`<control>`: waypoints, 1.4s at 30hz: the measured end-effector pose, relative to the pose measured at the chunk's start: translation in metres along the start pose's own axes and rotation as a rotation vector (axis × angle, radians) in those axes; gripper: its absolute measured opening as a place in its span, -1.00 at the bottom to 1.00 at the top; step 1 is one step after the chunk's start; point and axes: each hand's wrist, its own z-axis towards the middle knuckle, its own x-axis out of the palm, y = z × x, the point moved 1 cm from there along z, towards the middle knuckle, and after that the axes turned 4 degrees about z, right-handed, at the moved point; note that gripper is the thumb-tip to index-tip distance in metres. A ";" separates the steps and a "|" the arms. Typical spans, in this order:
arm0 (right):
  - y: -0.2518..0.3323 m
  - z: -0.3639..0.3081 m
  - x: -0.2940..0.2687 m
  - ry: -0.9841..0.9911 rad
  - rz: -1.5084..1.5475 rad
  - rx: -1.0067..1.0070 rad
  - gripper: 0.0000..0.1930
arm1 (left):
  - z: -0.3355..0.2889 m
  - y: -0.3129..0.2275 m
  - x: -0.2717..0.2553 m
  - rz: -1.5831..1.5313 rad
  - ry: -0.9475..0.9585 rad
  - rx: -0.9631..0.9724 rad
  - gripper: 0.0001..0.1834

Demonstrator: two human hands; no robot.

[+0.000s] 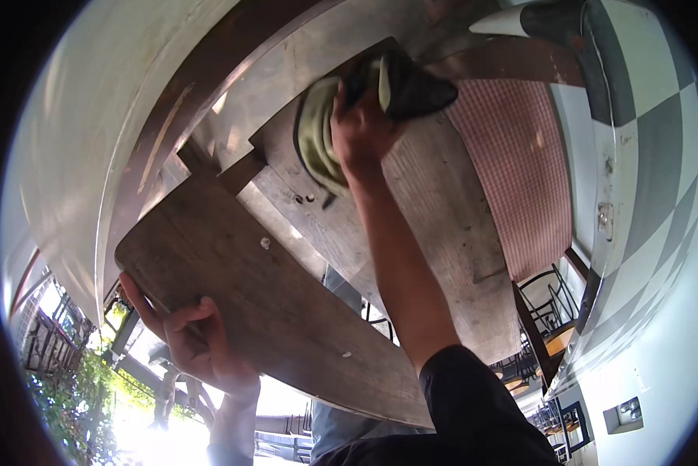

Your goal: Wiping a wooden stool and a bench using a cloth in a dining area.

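Note:
My right hand (364,132) is closed on a bunched cloth (318,140), olive green with dark parts, pressed to the upper part of a worn wooden board (434,194). A dark end of the cloth flares out to the right of my fingers. Lower left, my left hand (197,342) holds the rounded edge of a second wooden plank (248,264). One of its fingers stretches along that edge while the others bend; some fingers are partly hidden. A narrow gap separates plank and board, with a short wooden crosspiece (241,171) joining them near the top.
A red-and-white checked surface (512,163) lies right of the board. Beyond it stands a wall with grey and white checks (659,155). Dark-framed chairs (551,307) are at lower right. A brown curved beam (178,101) arches at upper left. Greenery (69,404) shows at lower left.

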 end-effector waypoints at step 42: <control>-0.011 0.032 0.000 0.162 -0.034 -0.199 -0.41 | -0.001 0.011 -0.006 -0.186 -0.047 -0.149 -0.86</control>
